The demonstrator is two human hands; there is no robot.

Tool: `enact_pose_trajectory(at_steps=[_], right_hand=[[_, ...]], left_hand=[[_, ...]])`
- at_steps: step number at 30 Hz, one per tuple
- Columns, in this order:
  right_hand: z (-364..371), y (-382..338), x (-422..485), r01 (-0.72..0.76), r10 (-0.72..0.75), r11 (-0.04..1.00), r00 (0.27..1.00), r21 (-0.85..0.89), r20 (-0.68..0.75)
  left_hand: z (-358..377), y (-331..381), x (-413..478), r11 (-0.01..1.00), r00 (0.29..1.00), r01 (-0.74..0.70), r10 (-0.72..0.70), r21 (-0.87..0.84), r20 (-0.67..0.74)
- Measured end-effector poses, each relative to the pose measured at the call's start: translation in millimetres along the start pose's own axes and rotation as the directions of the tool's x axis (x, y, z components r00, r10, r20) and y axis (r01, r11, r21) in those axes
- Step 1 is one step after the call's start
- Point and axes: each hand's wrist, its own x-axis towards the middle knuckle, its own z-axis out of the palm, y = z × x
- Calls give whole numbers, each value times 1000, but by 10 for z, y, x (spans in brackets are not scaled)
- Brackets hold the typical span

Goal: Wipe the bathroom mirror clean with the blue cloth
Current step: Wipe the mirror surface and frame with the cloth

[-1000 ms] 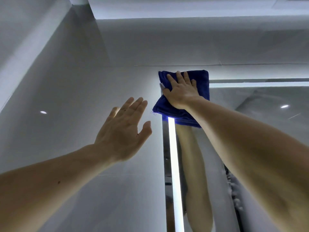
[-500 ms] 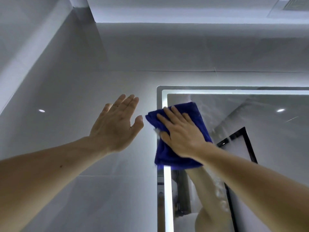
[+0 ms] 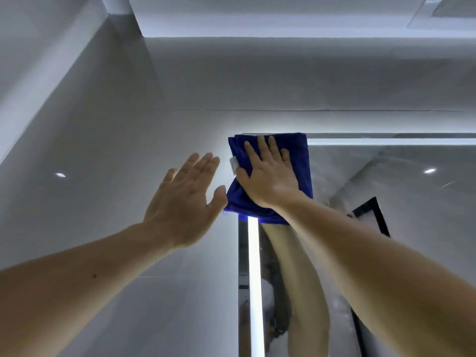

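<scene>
A folded dark-blue microfibre cloth (image 3: 300,161) is pressed flat against the top left corner of the rectangular wall mirror with a lit white border (image 3: 386,189), so that the corner itself is covered. The right hand (image 3: 268,176) is laid on the cloth with its fingers straight and slightly spread, pointing towards the mirror's top edge; nothing is clamped. A small white tag (image 3: 233,164) is seen at the cloth's left side, just beside the right thumb. The left hand (image 3: 185,199) is held up just left of the mirror's left edge, in front of the glossy grey wall tile (image 3: 103,150), with fingers straight and close together and the thumb apart. Whether it touches the tile cannot be told. The right forearm's reflection (image 3: 296,279) is shown in the mirror below the cloth, beside the bright vertical light strip (image 3: 253,279).
</scene>
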Motion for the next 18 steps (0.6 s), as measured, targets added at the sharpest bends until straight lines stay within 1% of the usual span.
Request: enact_pose_trajectory(at_steps=[4, 8, 12, 15, 18], right_hand=[[116, -68, -601, 28, -28, 1000, 1000, 8, 14], [154, -186, -1256, 12, -15, 999, 997, 36, 73], [112, -317, -1866, -6, 5, 1000, 993, 9, 116], [72, -379, -2121, 3, -3, 1000, 988, -1, 153], [32, -323, -2076, 38, -41, 999, 981, 24, 191]], left_hand=[[-17, 85, -4, 999, 999, 32, -32, -12, -11], [-86, 158, -96, 999, 999, 38, -38, -20, 15], [-108, 205, -237, 998, 997, 64, -62, -27, 45], [-76, 223, -358, 998, 995, 58, -58, 5, 76], [-45, 232, -431, 999, 992, 34, -33, -8, 121]])
